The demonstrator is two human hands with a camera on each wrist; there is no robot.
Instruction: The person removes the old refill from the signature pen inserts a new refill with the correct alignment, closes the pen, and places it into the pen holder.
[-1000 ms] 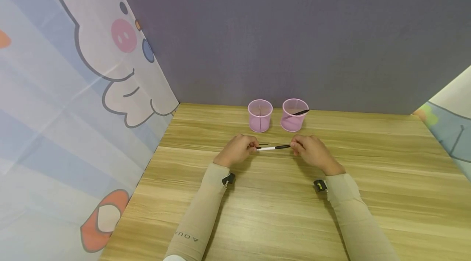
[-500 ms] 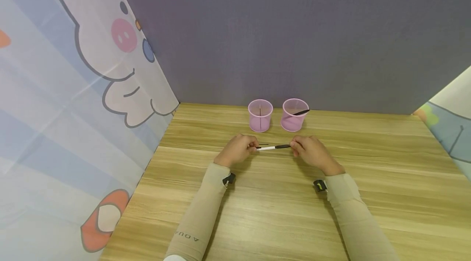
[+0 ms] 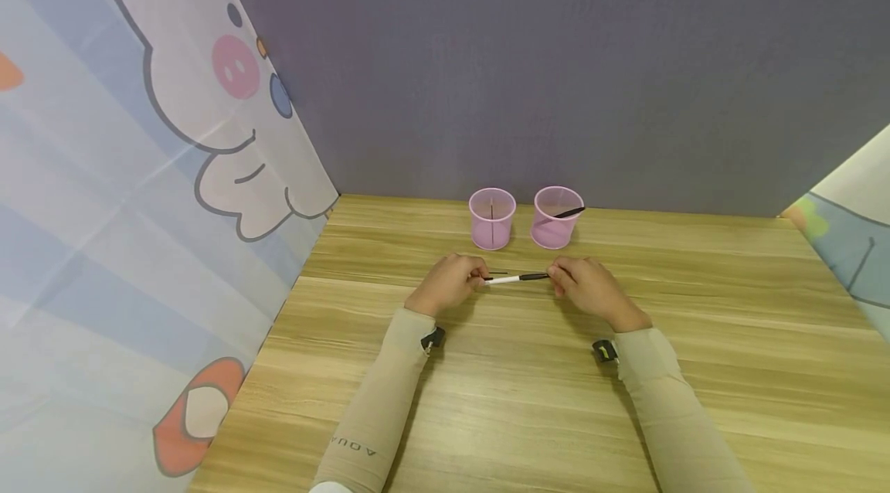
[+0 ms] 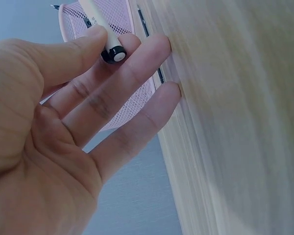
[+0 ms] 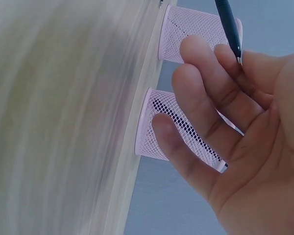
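Note:
A pen (image 3: 504, 280) with a white barrel and black grip stretches between both hands, just above the table. My left hand (image 3: 450, 282) pinches its white end between thumb and index finger. In the left wrist view, the black end of the white barrel (image 4: 99, 22) shows at the fingertips, with the other fingers loosely spread. My right hand (image 3: 585, 286) pinches the other end. The right wrist view shows the dark grip (image 5: 228, 22) narrowing to a small metal tip between thumb and index finger. Behind the pen, a thin dark stick (image 3: 499, 273) lies on the table.
Two pink mesh cups stand beyond the hands. The left cup (image 3: 480, 234) contains a thin dark upright stick; the right cup (image 3: 545, 237) has a dark pen (image 3: 570, 212) leaning over its rim. A grey panel (image 3: 556, 68) rises behind the wooden table (image 3: 501, 408).

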